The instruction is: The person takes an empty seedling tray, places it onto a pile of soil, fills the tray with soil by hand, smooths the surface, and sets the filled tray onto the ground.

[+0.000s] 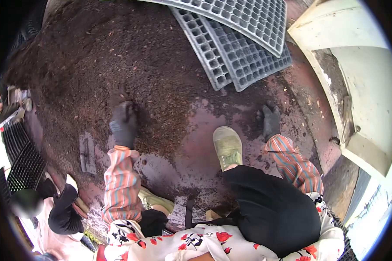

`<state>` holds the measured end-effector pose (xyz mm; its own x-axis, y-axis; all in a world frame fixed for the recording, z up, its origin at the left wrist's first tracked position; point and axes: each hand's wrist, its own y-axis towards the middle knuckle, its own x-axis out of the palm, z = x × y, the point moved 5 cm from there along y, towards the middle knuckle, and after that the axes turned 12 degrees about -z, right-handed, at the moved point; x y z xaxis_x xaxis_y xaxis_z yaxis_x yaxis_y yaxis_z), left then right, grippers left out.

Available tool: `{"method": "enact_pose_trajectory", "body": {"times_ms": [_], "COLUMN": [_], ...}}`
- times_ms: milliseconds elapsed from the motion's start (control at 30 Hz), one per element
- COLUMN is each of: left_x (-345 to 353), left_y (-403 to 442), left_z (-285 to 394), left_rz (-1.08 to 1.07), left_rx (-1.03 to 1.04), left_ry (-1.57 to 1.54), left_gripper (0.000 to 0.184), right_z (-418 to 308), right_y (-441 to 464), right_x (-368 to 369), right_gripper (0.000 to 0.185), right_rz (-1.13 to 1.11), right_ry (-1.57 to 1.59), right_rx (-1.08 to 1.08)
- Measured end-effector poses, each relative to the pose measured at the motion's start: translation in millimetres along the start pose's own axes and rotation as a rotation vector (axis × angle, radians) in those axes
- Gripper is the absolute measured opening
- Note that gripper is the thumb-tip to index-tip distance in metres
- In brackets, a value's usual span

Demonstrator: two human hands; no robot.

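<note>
The left hand (125, 124), in a dark glove, sits at the near edge of the soil (161, 82), its fingers bent down against the dark crumbs; whether it grips any cannot be told. The soil spreads beyond and to both sides of that hand, heaped deepest away from the body, and thins toward the right hand into patches of reddish floor (204, 139). The right hand (271, 122), also gloved, is low over the floor with its fingers bent beside a thin scatter of soil; how far it is closed, and whether anything is in it, cannot be told. Beyond the right hand and toward the left, gray trays (257, 63) with many cells overlap on the soil, covering part of it. To the right of that hand stands a white box (366, 82), bounding the floor on that side. Between the hands, nearer the right, a green shoe (228, 145) is planted on the floor in the gap; the other shoe (159, 201) is on the body side of the left hand. Left of that hand and nearer the body lies a thin bar (83, 154). Farther that way are black trays (24, 169) and another person (65, 215).
</note>
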<state>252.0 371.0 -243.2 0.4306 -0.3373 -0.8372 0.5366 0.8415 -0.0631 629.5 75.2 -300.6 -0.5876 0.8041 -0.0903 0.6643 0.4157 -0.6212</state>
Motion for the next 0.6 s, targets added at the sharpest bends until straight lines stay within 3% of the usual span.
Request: {"method": "enact_pose_trajectory", "body": {"times_ms": [133,200,267,300,333,367,400,467,500,567,600], "left_x": [-20.1,-10.4,10.3,22.9,31.2,40.3,48.8,60.5,65.0,71.3,79.7], "left_y": [11.4,0.4,-12.8,-19.8,-25.8,-30.5,-33.1,-32.7,-31.8,-28.3,-27.6], "left_z": [39.3,64.3,75.4,77.6,85.3,93.5,101.6,120.4,131.8,155.4,163.7], "left_rz": [-0.015,0.026,-0.013,-0.044,-0.043,-0.057,-0.076,-0.067,-0.056,-0.036,-0.123], "left_rx": [0.197,0.246,0.269,0.278,0.302,0.293,0.282,0.341,0.427,0.577,0.593], "left_ry": [0.259,0.337,0.31,0.301,0.281,0.284,0.29,0.235,0.211,0.169,0.245], "left_gripper": [0.035,0.044,0.053,0.055,0.055,0.055,0.055,0.053,0.051,0.047,0.048], "right_z": [9.4,-1.1,-5.6,9.5,-12.9,-40.7,-59.3,-54.1,-42.5,-21.3,-33.7], "right_y": [14.2,17.4,23.0,41.4,24.4,16.1,-6.2,-20.8,-22.5,-27.4,-33.8], "right_x": [-35.2,-39.0,-10.1,10.6,51.7,88.2,119.5,158.3,149.1,135.6,115.2], "right_gripper": [0.041,0.036,0.039,0.037,0.053,0.041,0.045,0.042,0.042,0.038,0.038], "right_rz": [0.174,0.36,0.412,0.35,0.21,0.002,-0.349,-0.27,-0.263,-0.548,-0.436], "right_ry": [-0.182,-0.744,-0.797,-0.822,-0.713,-0.642,-0.5,-0.412,-0.413,-0.583,-0.634], "right_rx": [-0.071,-0.268,-0.272,-0.29,-0.109,-0.298,-0.298,-0.883,-0.886,-0.451,-0.343]}}
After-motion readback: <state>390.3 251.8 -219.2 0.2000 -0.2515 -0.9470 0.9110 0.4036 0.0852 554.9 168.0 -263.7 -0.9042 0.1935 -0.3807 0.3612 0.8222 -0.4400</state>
